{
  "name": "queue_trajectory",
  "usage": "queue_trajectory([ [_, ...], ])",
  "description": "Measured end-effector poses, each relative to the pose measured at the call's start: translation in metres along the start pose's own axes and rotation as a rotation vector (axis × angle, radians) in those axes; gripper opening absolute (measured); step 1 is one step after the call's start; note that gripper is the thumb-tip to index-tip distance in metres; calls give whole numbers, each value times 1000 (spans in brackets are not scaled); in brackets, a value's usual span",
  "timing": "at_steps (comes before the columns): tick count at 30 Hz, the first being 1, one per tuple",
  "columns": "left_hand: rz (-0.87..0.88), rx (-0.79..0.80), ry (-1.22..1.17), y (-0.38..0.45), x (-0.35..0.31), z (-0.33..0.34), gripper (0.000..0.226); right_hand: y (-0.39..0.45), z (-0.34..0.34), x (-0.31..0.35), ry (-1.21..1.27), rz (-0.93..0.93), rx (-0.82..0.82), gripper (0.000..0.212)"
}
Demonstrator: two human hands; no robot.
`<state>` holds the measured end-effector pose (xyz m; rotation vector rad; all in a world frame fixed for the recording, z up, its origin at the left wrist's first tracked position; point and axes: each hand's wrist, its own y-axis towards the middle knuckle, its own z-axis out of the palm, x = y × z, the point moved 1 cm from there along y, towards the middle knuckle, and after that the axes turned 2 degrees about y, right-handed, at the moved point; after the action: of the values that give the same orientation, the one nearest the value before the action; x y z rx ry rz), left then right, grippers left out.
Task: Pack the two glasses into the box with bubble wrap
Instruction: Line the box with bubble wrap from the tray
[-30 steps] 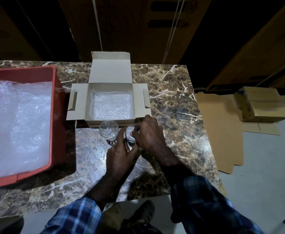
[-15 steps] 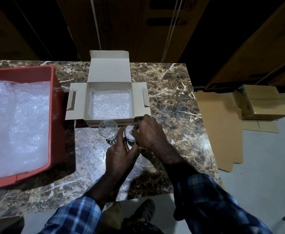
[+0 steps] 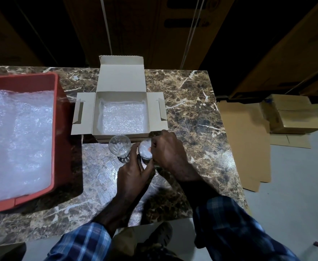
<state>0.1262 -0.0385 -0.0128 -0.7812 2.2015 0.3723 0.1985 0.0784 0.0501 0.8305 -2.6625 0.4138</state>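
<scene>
Both hands work the stuffed glass (image 3: 145, 151), mid-tabletop just before the open box (image 3: 121, 95): left hand (image 3: 133, 173) curled round its side, right hand (image 3: 166, 150) pinching bubble wrap at its rim. The bare glass (image 3: 119, 146) stands touching-close; a nudge could topple it.

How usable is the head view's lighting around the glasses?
Head view: dim overall, background nearly black; light sheen on the marble table; empty glass readable, stuffed glass partly hidden by left hand and right hand; wide-angle bending at edges.
</scene>
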Motion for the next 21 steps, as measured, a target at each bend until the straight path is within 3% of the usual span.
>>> queue_trajectory([
  [8, -9, 26, 3, 1, 1, 0, 63, 0, 7, 3, -70, -5, 10, 21],
  [14, 26, 20, 40, 2, 8, 4, 70, -8, -7, 0, 45, -150, 13, 32],
  [21, -20, 45, 17, 3, 11, 5, 67, 0, -8, 4, -67, -152, 59, 22],
])
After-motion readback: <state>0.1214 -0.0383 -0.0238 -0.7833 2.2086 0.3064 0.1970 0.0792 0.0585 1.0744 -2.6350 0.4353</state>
